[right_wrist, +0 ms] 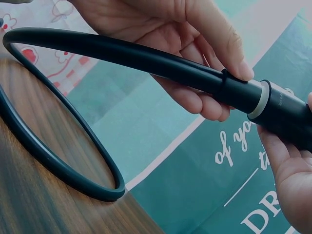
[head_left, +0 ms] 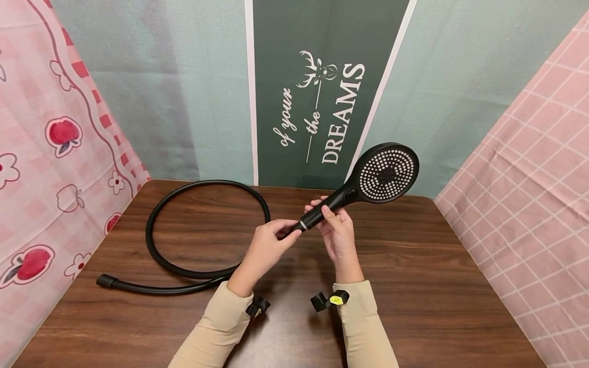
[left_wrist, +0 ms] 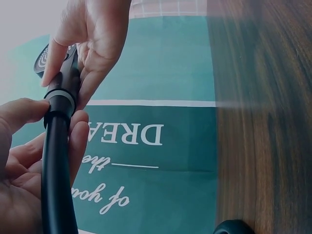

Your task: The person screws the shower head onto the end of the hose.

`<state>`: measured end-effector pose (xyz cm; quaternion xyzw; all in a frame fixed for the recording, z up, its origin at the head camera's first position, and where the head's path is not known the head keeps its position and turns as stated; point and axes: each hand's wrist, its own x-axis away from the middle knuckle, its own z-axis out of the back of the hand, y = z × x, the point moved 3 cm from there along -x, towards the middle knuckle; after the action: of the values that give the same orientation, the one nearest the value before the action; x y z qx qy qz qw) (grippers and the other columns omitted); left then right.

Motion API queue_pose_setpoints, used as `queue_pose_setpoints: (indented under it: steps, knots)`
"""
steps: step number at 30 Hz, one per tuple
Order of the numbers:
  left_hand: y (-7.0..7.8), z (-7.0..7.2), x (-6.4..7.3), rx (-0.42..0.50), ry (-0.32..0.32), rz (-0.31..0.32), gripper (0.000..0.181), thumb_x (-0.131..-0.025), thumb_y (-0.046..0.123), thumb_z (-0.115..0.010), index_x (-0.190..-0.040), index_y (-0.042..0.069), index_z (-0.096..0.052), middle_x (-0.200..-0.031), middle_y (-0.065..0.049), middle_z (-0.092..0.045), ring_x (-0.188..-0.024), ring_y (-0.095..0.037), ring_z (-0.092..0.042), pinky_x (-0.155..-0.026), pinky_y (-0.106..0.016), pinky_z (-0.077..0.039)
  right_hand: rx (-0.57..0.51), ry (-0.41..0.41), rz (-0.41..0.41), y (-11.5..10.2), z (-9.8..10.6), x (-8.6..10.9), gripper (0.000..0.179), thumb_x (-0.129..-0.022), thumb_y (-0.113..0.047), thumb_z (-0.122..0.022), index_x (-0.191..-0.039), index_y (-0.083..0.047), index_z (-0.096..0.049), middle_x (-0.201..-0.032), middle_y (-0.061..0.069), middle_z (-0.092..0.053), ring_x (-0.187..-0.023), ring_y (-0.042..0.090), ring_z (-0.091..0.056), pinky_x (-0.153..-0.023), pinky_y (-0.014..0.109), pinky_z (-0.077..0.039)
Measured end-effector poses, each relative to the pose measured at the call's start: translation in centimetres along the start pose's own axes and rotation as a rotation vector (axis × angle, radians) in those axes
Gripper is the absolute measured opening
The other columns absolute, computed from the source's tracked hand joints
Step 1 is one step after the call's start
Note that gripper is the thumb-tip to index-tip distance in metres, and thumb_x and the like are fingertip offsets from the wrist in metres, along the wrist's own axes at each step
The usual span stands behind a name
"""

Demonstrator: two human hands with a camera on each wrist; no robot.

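Observation:
A black handheld shower head (head_left: 387, 174) with a round face of pale nozzles is held up, tilted, above the table. My right hand (head_left: 339, 236) grips its handle, thumb along the near side. My left hand (head_left: 264, 249) pinches the end fitting (right_wrist: 243, 95) of a black shower hose (head_left: 149, 230) between thumb and fingers. That fitting meets the bottom of the handle (right_wrist: 287, 114), with a pale ring (right_wrist: 263, 97) showing at the joint. How deep the fitting sits inside is hidden. The hose loops down onto the table at the left.
The hose's other end fitting (head_left: 106, 280) lies on the brown wooden table (head_left: 423, 306) at the left. A green cloth with white lettering (head_left: 317, 102) hangs behind. Pink patterned cloths (head_left: 529, 179) flank both sides. Each sleeve carries a small black wrist mount (head_left: 257, 306).

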<state>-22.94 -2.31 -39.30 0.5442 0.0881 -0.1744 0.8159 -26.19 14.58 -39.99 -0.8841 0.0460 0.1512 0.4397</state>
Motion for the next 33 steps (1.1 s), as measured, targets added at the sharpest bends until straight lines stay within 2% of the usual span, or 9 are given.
queue_pose_setpoints:
  steps: [10, 17, 28, 33]
  knots:
    - [-0.04, 0.09, 0.01, 0.018, 0.002, 0.013, 0.024, -0.093, 0.019, -0.07, -0.115, 0.007, -0.073, -0.1, -0.008, -0.074, -0.087, -0.016, -0.069, -0.076, -0.029, -0.057, -0.011, -0.004, 0.002, 0.0, -0.06, 0.01, 0.023, -0.102, -0.008, -0.053, -0.124, 0.001, -0.051, -0.103, 0.002, -0.073, -0.099, 0.016, -0.074, -0.092, 0.031, -0.056]
    - [0.16, 0.14, 0.08, 0.017, 0.009, 0.012, 0.022, -0.092, 0.017, -0.072, -0.112, 0.008, -0.075, -0.098, -0.007, -0.075, -0.087, -0.016, -0.069, -0.077, -0.033, -0.058, -0.006, -0.007, 0.003, 0.01, -0.09, 0.01, 0.023, -0.101, -0.009, -0.055, -0.123, -0.001, -0.051, -0.104, 0.002, -0.073, -0.099, 0.016, -0.074, -0.093, 0.031, -0.056]
    - [0.17, -0.05, 0.07, -0.004, 0.024, -0.004, 0.021, -0.091, 0.016, -0.072, -0.111, 0.008, -0.075, -0.098, -0.007, -0.074, -0.087, -0.017, -0.069, -0.079, -0.035, -0.058, -0.002, -0.007, 0.002, -0.01, -0.05, 0.04, 0.024, -0.102, -0.009, -0.055, -0.124, 0.0, -0.051, -0.104, 0.002, -0.073, -0.099, 0.016, -0.074, -0.093, 0.031, -0.056]
    - [0.09, -0.01, 0.03, 0.005, 0.029, 0.0, 0.021, -0.092, 0.017, -0.072, -0.11, 0.008, -0.075, -0.098, -0.007, -0.074, -0.086, -0.016, -0.069, -0.076, -0.031, -0.058, -0.001, -0.005, 0.0, -0.05, -0.08, 0.04, 0.022, -0.102, -0.009, -0.054, -0.123, -0.002, -0.051, -0.104, 0.002, -0.073, -0.099, 0.015, -0.074, -0.093, 0.031, -0.056]
